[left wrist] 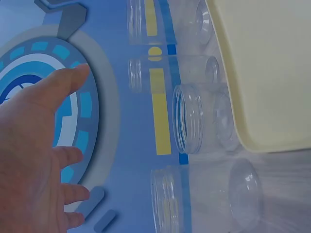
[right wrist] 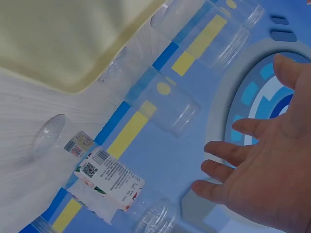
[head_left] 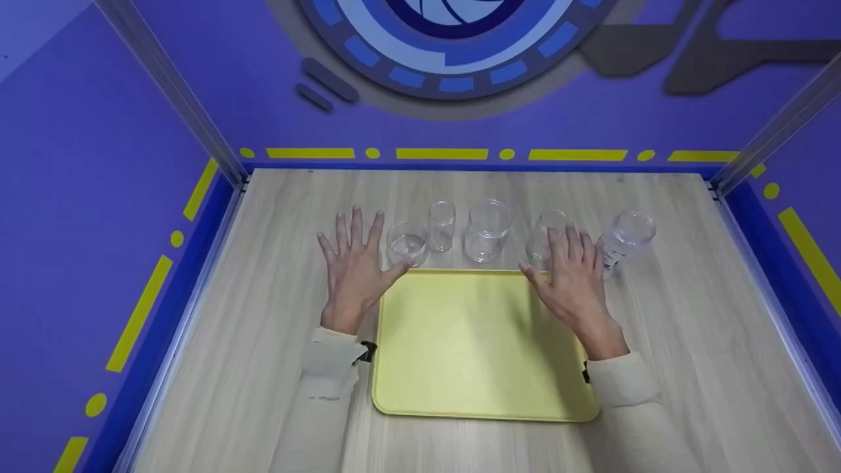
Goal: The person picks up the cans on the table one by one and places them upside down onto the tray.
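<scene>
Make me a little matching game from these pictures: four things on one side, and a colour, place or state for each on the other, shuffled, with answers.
Things
1. Tray
2. Labelled jar
3. Narrow jar
4. Left hand

Descriptions
A. Between two wider jars
B. Fingers spread, holding nothing
C. Yellow
D. Farthest right of the jars in the head view

Pairs: 1-C, 2-D, 3-A, 4-B
</scene>
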The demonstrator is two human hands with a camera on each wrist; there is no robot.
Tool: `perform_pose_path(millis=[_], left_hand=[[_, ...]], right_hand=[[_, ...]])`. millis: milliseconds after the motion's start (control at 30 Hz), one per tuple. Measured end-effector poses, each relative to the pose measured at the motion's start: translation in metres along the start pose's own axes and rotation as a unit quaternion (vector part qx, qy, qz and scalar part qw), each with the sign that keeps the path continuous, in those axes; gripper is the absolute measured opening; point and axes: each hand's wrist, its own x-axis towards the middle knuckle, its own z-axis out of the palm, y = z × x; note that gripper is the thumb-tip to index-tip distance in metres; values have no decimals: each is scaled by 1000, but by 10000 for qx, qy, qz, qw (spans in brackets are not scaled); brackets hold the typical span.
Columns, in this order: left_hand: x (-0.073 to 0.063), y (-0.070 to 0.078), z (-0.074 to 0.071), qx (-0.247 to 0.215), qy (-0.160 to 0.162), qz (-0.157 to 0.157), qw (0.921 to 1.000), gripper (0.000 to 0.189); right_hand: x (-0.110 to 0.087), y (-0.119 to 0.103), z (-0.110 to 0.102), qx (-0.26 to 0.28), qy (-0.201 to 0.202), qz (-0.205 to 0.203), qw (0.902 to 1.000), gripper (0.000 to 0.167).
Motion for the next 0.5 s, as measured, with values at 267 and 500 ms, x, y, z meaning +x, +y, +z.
perform_pose_path(millis=[267, 500], left_hand=[[8, -11, -4, 158, -113, -64, 9998, 103], [13, -19, -3, 242, -258, -73, 9993, 104]], right_hand=[[-7, 10, 0, 45, 13, 38, 10000, 79], [-15, 17, 3, 145, -89, 167, 9997, 77]])
